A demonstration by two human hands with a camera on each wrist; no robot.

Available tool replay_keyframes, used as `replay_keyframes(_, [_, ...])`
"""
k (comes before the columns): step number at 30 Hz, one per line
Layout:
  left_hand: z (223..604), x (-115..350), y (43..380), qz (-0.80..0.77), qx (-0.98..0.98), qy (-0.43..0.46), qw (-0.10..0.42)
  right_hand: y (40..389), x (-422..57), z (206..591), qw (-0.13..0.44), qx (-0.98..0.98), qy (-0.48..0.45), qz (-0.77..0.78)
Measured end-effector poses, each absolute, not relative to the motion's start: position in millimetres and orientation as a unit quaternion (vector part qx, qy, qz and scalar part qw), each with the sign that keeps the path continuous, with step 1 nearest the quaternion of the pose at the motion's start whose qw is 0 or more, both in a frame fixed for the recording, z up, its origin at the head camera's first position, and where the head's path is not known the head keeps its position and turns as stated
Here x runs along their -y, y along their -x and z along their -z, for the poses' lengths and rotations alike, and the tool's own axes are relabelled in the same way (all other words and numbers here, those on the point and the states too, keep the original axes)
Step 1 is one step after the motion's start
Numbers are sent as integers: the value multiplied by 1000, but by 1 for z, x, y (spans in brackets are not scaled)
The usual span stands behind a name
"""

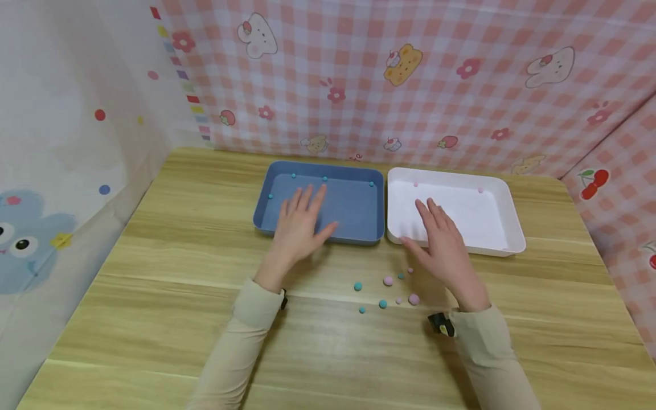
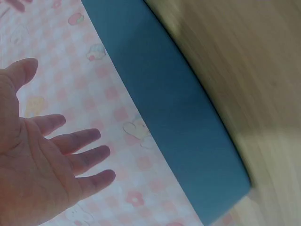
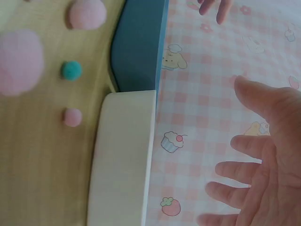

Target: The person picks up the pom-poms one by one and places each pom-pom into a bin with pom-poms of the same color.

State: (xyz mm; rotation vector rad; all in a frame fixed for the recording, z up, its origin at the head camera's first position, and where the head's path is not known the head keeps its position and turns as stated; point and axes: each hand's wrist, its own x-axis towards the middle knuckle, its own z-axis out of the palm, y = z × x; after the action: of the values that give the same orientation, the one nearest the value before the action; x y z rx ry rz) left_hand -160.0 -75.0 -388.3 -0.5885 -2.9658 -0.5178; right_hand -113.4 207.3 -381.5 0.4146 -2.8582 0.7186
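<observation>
Hovering empty, fingers extended, your left hand [image 1: 301, 225] is above the blue tray [image 1: 356, 212], your right hand [image 1: 447, 250] above the white tray [image 1: 479, 219] (set adjacent, presumably within each hand's reach); loose pompoms [image 1: 383, 304] lie nearer you on the table [image 1: 179, 256].

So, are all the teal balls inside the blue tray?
No, four teal balls lie on the table among pink balls, outside the blue tray.
</observation>
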Motion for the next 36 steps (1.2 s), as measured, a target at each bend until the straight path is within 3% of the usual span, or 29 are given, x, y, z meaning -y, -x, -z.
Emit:
replay_keyframes(7, [390, 93, 161, 206, 956, 201, 50, 103, -211, 389, 76, 942, -148, -290])
replay_keyframes(14, [393, 105, 164, 220, 948, 224, 43, 92, -216, 399, 106, 926, -173, -318])
replay_keyframes(25, [396, 122, 164, 309, 923, 227, -45, 84, -211, 417, 0, 904, -192, -382])
replay_keyframes(36, [400, 125, 165, 391, 886, 240, -65, 90, -201, 421, -87, 917, -161, -354])
